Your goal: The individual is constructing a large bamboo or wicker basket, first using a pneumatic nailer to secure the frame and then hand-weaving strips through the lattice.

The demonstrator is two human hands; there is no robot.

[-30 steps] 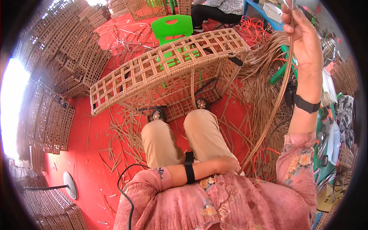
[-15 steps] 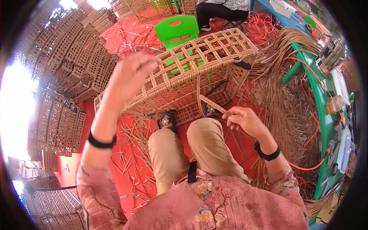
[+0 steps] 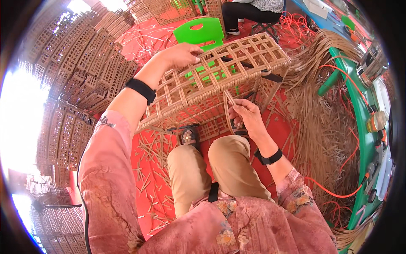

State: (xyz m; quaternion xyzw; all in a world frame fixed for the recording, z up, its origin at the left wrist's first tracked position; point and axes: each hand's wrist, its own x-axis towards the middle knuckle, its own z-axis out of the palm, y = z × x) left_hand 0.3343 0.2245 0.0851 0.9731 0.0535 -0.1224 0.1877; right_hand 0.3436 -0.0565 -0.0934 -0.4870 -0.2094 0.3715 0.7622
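Wicker basket (image 3: 215,80), an open lattice frame of pale cane, stands tilted on the red floor (image 3: 148,203) just beyond the person's two knees, its long top edge running from near left up to far right. One left hand (image 3: 182,54) lies over the far top edge, fingers curled down around the rim and gripping it. One right hand (image 3: 245,116) is at the near side of the basket, below its right half, fingers pinched closed on a thin cane strip (image 3: 228,106) that curves up into the lattice. Each wrist carries one black band.

Room is tight. On the left, stacks of finished lattice panels (image 3: 72,84) rise close beside the left arm and fill that whole edge. On the right, a loose heap of long cane strands (image 3: 325,106) spreads from the basket's right end to a green table (image 3: 359,127), with orange cord running across it. Behind the basket stands one green plastic chair (image 3: 198,34), touching or just behind its far edge, and beyond that a second person sits. Short cane offcuts (image 3: 152,148) litter the floor between the basket's near left corner and the left knee; that patch is the only open stretch.
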